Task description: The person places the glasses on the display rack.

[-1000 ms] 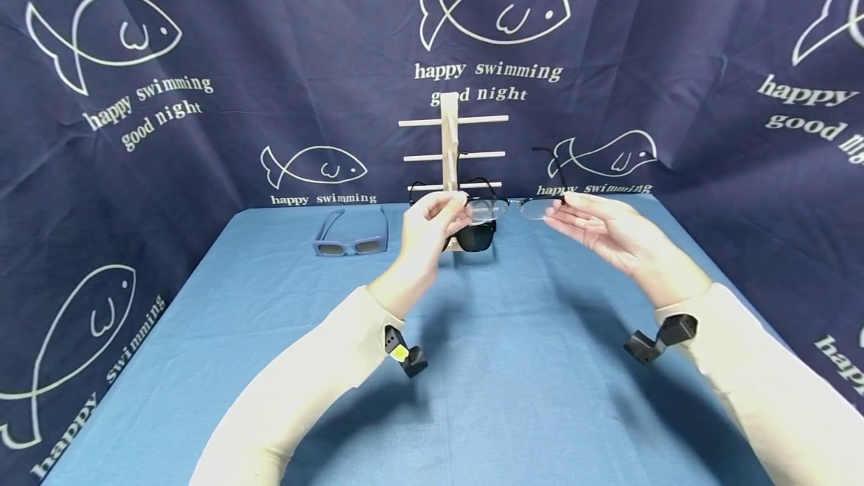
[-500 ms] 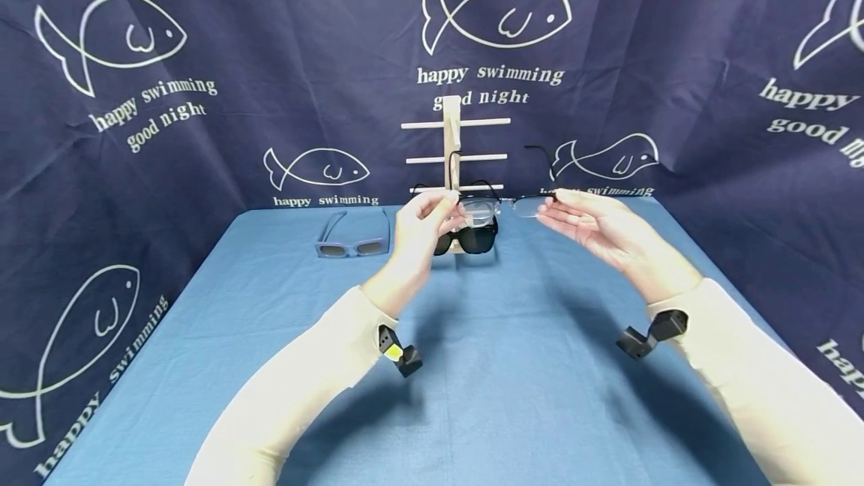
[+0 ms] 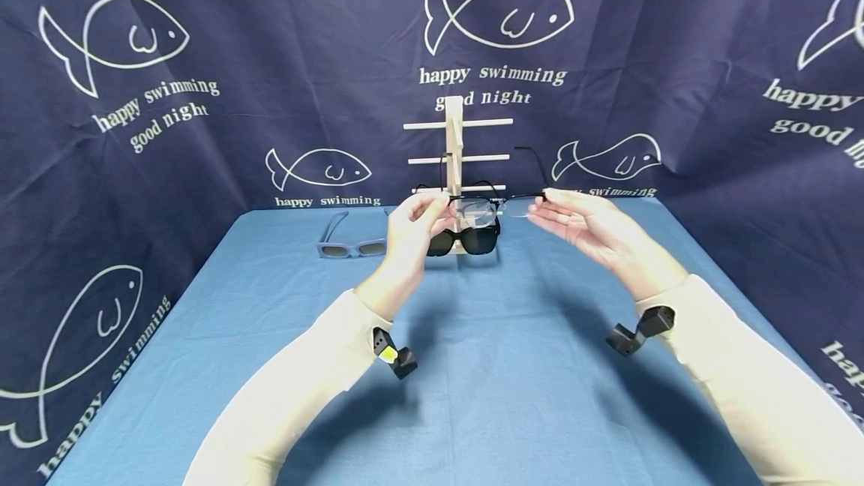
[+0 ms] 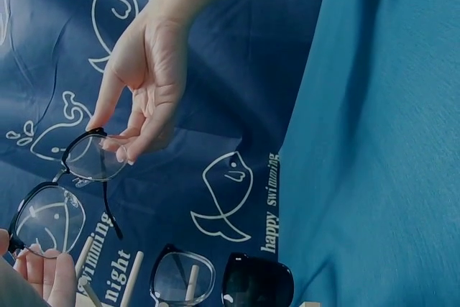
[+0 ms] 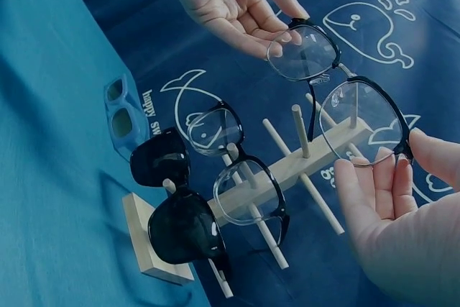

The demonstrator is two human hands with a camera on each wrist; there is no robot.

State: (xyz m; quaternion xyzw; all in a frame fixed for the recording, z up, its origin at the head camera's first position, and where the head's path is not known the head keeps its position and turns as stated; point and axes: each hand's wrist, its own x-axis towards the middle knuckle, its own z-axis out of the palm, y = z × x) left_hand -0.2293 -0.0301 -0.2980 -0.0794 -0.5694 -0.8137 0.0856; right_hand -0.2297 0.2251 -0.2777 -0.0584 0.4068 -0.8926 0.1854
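Both hands hold up a pair of clear eyeglasses (image 3: 520, 206) with a black upper rim, temples unfolded toward the rack. My left hand (image 3: 409, 235) pinches one end of the frame between thumb and fingers. At the other end, my right hand (image 3: 594, 227) pinches the hinge corner. Behind the eyeglasses stands a wooden glasses rack (image 3: 454, 122) with several crossbars. Black sunglasses (image 5: 183, 224) sit on its lowest bar. Above them, a second pair of clear glasses (image 5: 248, 192) rests on the rack. The held pair overlaps the rack in the right wrist view.
Blue sunglasses (image 3: 351, 250) lie on the blue tablecloth (image 3: 499, 373), left of the rack. A dark blue curtain (image 3: 304, 73) with white fish drawings hangs close behind the rack and along the sides. The rack's upper crossbars carry no glasses.
Both hands and the held eyeglasses have shifted left, bringing the pair more in front of the rack. The grip at both ends stays the same.
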